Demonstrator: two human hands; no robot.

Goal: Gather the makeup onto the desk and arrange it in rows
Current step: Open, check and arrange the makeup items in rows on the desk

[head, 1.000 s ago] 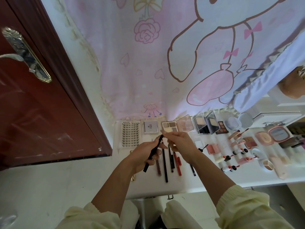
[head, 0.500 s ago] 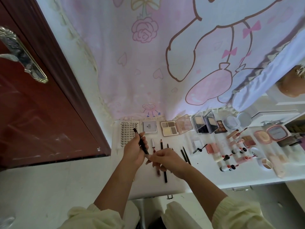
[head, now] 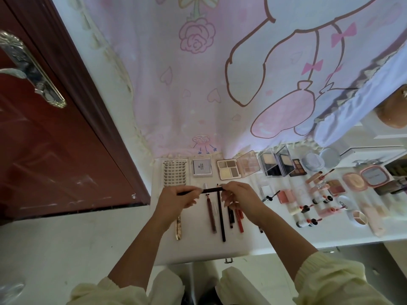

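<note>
Your left hand (head: 176, 198) is curled round the left end of a thin black pencil (head: 211, 190), and your right hand (head: 240, 198) pinches its right end in the fingertips, so the pencil lies crosswise between them, lifted just above the desk (head: 242, 245). The left part looks thinner than the right, so it may be a liner and its cap; whether the two are fully joined cannot be told. Under your hands a row of sticks lies lengthwise, pointing away from you: a brown stick (head: 211, 214), a long black stick (head: 221, 214) and a red stick (head: 239, 219), with more partly hidden by your right hand. A gold tube (head: 178, 227) lies apart to the left. Beyond them a back row holds a lash tray (head: 175, 175), a square compact (head: 202, 168) and open palettes (head: 229, 172). Further right the lip tubes and blushes look looser, though that side is blurred. The step in hand seems to be readying this pencil for the stick row. Next, turn it lengthwise to match its neighbours and lay it in a gap, probably between the gold tube and the brown stick, without nudging those already lined up.
</note>
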